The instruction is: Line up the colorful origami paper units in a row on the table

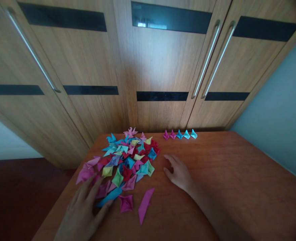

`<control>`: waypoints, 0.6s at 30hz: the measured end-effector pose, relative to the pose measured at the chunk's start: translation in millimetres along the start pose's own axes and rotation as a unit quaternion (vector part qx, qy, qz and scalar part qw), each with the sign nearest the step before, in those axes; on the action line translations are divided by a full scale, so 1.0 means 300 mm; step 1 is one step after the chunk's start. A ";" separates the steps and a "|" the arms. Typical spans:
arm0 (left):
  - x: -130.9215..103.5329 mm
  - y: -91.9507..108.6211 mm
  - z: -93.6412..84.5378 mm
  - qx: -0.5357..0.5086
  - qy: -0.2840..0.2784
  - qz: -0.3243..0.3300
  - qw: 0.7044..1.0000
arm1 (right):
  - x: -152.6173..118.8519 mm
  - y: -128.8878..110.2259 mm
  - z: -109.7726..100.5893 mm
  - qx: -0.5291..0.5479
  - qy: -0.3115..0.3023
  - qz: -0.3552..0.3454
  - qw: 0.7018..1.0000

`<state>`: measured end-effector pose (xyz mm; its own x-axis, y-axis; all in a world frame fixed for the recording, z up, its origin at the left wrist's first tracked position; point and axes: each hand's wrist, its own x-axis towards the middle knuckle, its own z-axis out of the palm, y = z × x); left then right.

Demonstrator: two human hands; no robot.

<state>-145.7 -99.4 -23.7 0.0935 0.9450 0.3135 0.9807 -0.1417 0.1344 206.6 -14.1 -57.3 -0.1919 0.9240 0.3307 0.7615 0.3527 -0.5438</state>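
Note:
A heap of small folded-paper pieces [127, 155] in pink, red, blue, green and yellow lies on the wooden table [213, 180]. At its near left edge is my left hand [83, 207], its fingers spread with the tips over pink pieces. Its thumb lies by a blue folded strip [110, 196]; whether it touches cannot be made out. Right of the heap, my right hand [179, 172] hovers or rests over the tabletop, fingers slightly curved and apart, holding nothing. Between the hands lie a magenta square piece [126, 203] and a magenta slanted strip [146, 205].
Along the table's back edge stands a row of several small folded pieces [179, 134], magenta to pale blue. Behind the table rises a wooden cupboard [160, 63] with long metal handles [208, 57]. A pale wall [276, 110] borders the right side.

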 end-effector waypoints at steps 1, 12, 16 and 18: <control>0.005 0.009 0.008 -0.016 -0.011 0.000 1.000 | 0.007 -0.026 0.014 0.003 -0.006 -0.013 1.000; 0.089 0.184 0.018 -0.118 -0.045 0.079 0.989 | 0.041 -0.089 0.062 0.039 -0.022 -0.036 0.998; 0.127 0.179 0.001 -0.075 -0.024 0.062 0.995 | 0.035 -0.081 0.059 0.061 -0.015 -0.030 0.998; 0.146 0.176 -0.014 -0.059 -0.028 0.053 0.996 | 0.032 -0.079 0.059 0.069 -0.009 -0.029 0.997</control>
<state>-90.6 -66.9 1.1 0.2079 0.9373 0.2798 0.9379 -0.2722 0.2149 175.8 -10.9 -54.8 -0.2450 0.9036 0.3514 0.6564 0.4213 -0.6258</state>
